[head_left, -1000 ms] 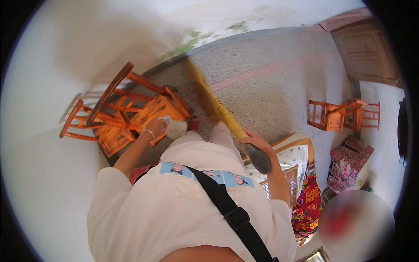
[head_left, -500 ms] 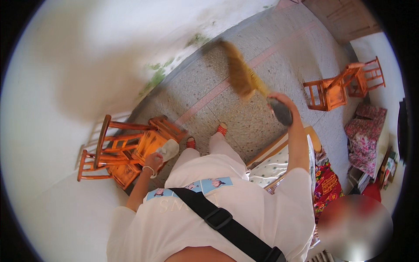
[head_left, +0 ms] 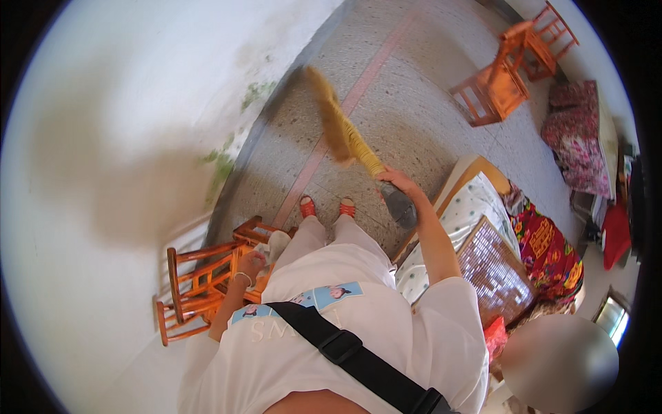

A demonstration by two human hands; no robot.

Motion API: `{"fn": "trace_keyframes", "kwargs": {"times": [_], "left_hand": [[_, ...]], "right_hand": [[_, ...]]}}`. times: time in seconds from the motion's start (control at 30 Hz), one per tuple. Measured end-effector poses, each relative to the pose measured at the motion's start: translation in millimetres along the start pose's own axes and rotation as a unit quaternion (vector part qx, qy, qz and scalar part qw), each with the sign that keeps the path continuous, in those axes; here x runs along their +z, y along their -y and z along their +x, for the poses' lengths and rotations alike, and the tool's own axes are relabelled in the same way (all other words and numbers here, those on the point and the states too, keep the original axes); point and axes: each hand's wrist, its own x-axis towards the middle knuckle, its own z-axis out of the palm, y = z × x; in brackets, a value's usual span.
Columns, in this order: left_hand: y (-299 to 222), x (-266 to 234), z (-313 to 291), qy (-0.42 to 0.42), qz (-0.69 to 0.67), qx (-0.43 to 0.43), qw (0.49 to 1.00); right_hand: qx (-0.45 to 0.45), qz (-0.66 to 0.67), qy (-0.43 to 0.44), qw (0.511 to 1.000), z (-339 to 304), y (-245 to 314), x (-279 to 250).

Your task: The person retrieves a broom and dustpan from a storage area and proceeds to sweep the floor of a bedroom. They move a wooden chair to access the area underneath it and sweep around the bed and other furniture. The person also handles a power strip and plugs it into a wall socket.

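Observation:
My right hand (head_left: pixel 398 181) is closed around the handle of a short straw broom (head_left: pixel 341 131). The broom has yellow binding, brown bristles and a dark grey grip end that sticks out below my hand. Its head points away from me, up and left over the floor, close to the wall's base. My left hand (head_left: pixel 251 263), with a bracelet at the wrist, is closed beside my left leg. At its fingers is a whitish, soft-looking cloth-like thing (head_left: pixel 277 243); its exact kind is unclear. Wooden chairs (head_left: pixel 207 279) stand right behind that hand.
A white wall (head_left: pixel 138 110) with green patches runs along the left. Speckled floor (head_left: pixel 407 103) with a pink stripe (head_left: pixel 358 90) lies ahead. At right are a bed with a woven mat (head_left: pixel 493 269), red flowered bedding (head_left: pixel 548 245), more wooden chairs (head_left: pixel 500 86) and a flowered-cloth-covered piece (head_left: pixel 583 138).
My view has turned to the right, and the chairs and bed have shifted in it. My right hand and broom have swung left toward the wall. My feet now stand side by side.

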Motion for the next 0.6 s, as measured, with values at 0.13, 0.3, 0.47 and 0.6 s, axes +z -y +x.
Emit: {"fn": "trace_keyframes", "kwargs": {"times": [0.13, 0.3, 0.47, 0.6], "left_hand": [[-32.1, -40.3, 66.6, 0.022, 0.059, 0.058, 0.996], [-71.2, -75.0, 148.7, -0.005, 0.049, 0.193, 0.98], [-107.5, -103.1, 232.2, 0.111, 0.068, 0.248, 0.96], [-107.1, -118.5, 291.4, 0.16, 0.111, 0.286, 0.938]], "right_hand": [[-0.012, 0.007, -0.022, 1.0, -4.7, -18.0, -4.1], [-0.147, -0.213, -0.234, 0.937, -32.4, -61.5, 34.5], [-0.051, -0.101, -0.313, 0.943, -109.2, -121.8, 81.2], [-0.013, 0.004, -0.375, 0.927, -175.9, -125.3, 174.6]]}}
